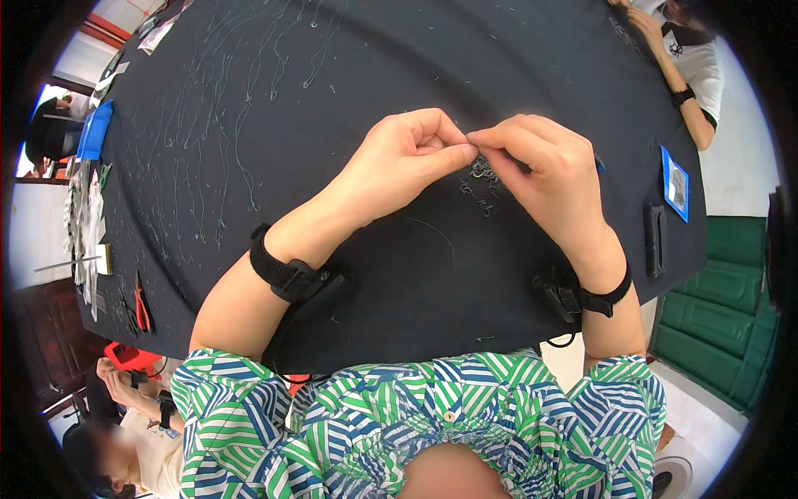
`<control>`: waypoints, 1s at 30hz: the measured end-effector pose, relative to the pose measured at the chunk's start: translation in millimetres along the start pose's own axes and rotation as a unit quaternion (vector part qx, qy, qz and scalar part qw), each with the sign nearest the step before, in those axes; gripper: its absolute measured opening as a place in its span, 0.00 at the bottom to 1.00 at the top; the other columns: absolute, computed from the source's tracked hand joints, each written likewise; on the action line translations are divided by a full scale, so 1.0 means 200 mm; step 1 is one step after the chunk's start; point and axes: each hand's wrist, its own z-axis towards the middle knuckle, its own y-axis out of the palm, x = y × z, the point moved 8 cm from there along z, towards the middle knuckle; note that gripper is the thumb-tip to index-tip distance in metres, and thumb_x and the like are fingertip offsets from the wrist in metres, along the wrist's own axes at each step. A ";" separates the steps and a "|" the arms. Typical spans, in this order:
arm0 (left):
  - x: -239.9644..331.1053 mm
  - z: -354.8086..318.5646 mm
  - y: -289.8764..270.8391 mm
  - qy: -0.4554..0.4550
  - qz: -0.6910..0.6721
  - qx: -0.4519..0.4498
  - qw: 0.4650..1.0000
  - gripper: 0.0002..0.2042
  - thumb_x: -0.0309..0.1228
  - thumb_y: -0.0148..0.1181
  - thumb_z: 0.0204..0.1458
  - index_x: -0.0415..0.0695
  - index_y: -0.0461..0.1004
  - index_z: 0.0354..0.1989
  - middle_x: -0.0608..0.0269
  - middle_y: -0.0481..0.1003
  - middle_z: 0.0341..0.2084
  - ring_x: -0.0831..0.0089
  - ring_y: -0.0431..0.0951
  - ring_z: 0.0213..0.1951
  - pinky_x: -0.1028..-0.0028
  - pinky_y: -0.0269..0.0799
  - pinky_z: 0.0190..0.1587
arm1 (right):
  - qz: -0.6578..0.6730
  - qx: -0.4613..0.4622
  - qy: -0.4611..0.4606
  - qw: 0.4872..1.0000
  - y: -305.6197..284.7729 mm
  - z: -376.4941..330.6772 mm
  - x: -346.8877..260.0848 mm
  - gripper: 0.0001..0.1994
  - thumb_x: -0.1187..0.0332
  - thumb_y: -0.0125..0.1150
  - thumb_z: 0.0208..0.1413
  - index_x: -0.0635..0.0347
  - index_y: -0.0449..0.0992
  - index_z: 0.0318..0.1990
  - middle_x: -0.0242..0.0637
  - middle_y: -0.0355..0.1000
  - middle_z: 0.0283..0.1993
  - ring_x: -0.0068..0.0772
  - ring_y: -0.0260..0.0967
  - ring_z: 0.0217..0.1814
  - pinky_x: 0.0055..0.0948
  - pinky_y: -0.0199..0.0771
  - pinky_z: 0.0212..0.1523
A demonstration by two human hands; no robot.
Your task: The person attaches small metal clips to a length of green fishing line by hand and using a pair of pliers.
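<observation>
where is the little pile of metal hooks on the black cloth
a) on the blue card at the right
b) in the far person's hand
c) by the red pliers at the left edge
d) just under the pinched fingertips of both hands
d: the pile of small hooks lies on the black cloth right beneath where the left hand and right hand pinch together.

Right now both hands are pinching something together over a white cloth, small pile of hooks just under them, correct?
Not quite: the cloth is black, not white. The head view shows the left hand and right hand pinching together at the fingertips, with the small pile of hooks just under them.
</observation>
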 end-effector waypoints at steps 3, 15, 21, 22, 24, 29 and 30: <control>0.02 -0.01 -0.01 -0.002 0.006 0.001 1.000 0.06 0.31 0.59 0.57 0.41 0.74 0.35 0.77 0.71 0.25 0.92 0.64 0.26 0.86 0.59 0.29 | -0.001 -0.011 0.001 1.000 0.00 0.00 0.00 0.05 0.74 0.66 0.45 0.57 0.78 0.31 0.34 0.75 0.29 0.36 0.74 0.30 0.29 0.72 0.28; 0.03 -0.02 -0.04 0.012 -0.037 0.038 0.999 0.06 0.35 0.60 0.57 0.46 0.75 0.35 0.80 0.68 0.23 0.92 0.58 0.22 0.87 0.50 0.23 | 0.158 -0.046 0.138 0.977 0.03 -0.01 0.11 0.04 0.72 0.62 0.54 0.62 0.76 0.35 0.35 0.74 0.28 0.25 0.73 0.28 0.22 0.70 0.29; 0.02 -0.02 -0.02 0.008 -0.051 0.030 0.998 0.07 0.36 0.60 0.57 0.46 0.75 0.35 0.81 0.67 0.22 0.92 0.56 0.21 0.86 0.49 0.22 | 0.162 -0.056 0.140 0.975 0.05 -0.02 0.12 0.04 0.72 0.62 0.54 0.62 0.75 0.34 0.35 0.74 0.27 0.24 0.72 0.27 0.22 0.69 0.28; 0.02 -0.02 -0.02 0.003 -0.056 0.030 0.998 0.07 0.36 0.60 0.57 0.46 0.75 0.35 0.81 0.67 0.22 0.92 0.56 0.21 0.86 0.48 0.22 | 0.162 -0.056 0.141 0.975 0.05 -0.02 0.12 0.04 0.72 0.62 0.54 0.62 0.75 0.34 0.35 0.74 0.27 0.24 0.72 0.27 0.22 0.69 0.28; 0.02 -0.02 -0.02 0.005 -0.072 0.029 0.997 0.07 0.36 0.60 0.57 0.46 0.75 0.35 0.81 0.66 0.22 0.92 0.56 0.21 0.86 0.48 0.22 | 0.155 -0.042 0.144 0.976 0.03 -0.01 0.12 0.04 0.72 0.63 0.53 0.62 0.75 0.34 0.35 0.73 0.28 0.25 0.71 0.27 0.22 0.68 0.28; 0.00 -0.02 -0.05 -0.014 -0.125 0.041 0.991 0.07 0.35 0.59 0.58 0.46 0.75 0.36 0.81 0.66 0.22 0.91 0.54 0.19 0.86 0.47 0.21 | 0.169 -0.041 0.109 0.979 0.01 0.00 0.07 0.04 0.73 0.63 0.52 0.62 0.76 0.34 0.36 0.73 0.32 0.26 0.73 0.30 0.23 0.71 0.30; 0.00 -0.02 -0.05 -0.016 -0.135 0.044 0.990 0.07 0.35 0.59 0.58 0.46 0.74 0.36 0.81 0.66 0.22 0.91 0.54 0.19 0.85 0.46 0.21 | 0.185 -0.049 0.085 0.978 0.03 0.00 0.04 0.04 0.73 0.64 0.52 0.62 0.76 0.34 0.36 0.73 0.33 0.26 0.74 0.31 0.23 0.72 0.31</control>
